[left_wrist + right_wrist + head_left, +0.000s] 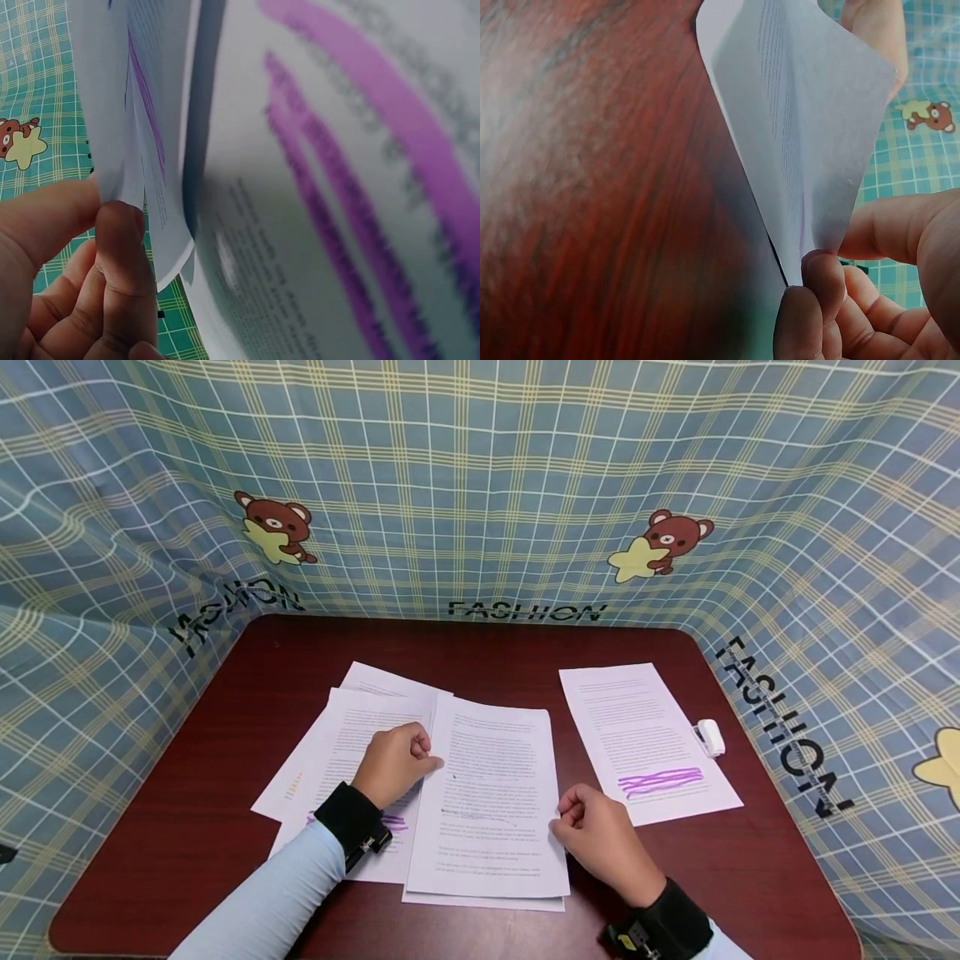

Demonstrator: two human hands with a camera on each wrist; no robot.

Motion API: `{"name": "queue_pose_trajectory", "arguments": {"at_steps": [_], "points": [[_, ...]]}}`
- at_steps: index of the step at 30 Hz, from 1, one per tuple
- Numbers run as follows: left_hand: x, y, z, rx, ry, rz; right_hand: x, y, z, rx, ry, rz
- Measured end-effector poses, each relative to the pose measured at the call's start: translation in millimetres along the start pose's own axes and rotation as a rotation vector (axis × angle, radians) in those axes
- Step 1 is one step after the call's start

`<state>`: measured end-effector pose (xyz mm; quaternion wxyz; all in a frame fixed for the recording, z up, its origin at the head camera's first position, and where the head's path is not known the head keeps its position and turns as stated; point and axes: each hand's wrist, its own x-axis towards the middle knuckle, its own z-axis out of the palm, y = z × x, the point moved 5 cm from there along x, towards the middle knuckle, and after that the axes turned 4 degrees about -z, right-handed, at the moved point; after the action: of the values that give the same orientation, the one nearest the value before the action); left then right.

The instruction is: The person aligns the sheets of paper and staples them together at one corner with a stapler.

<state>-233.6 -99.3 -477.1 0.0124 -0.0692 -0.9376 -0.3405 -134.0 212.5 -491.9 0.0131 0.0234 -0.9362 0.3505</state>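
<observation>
A printed sheet of paper (491, 777) is held in the middle of the table, a pen line crossing its text. My left hand (396, 764) pinches its left edge between thumb and forefinger, as the left wrist view shows with the sheet (139, 112) standing away from a page below. On the opposite edge, my right hand (596, 831) pinches the paper with thumb and index finger. The sheet (840, 127) bends upward between both hands in the right wrist view. Another sheet (483, 904) peeks out under its bottom edge.
Overlapping printed pages (375, 718) lie to the left, one with purple highlighter strokes (393, 822). At the right, a separate page (633, 718) carries purple strokes, and a small white object (709, 737) sits at its edge. A plaid curtain (480, 485) surrounds the dark red table (187, 827).
</observation>
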Motion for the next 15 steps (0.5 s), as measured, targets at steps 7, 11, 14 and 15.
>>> {"name": "queue_pose_trajectory", "arguments": {"at_steps": [7, 11, 14, 15], "points": [[-0.2, 0.2, 2.1, 0.011, -0.009, -0.005, 0.8, -1.4, -1.3, -0.013, 0.002, -0.01], [0.3, -0.6, 3.2, 0.024, -0.018, -0.012, 1.9, -1.2, -1.7, -0.022, -0.004, -0.015], [1.1, -1.2, 3.7, 0.035, -0.024, -0.023, 2.2, -0.9, -1.8, -0.023, -0.014, -0.016], [1.3, -1.3, 3.9, 0.037, -0.026, -0.027, 2.3, -0.9, -1.9, -0.023, -0.017, -0.017]]}}
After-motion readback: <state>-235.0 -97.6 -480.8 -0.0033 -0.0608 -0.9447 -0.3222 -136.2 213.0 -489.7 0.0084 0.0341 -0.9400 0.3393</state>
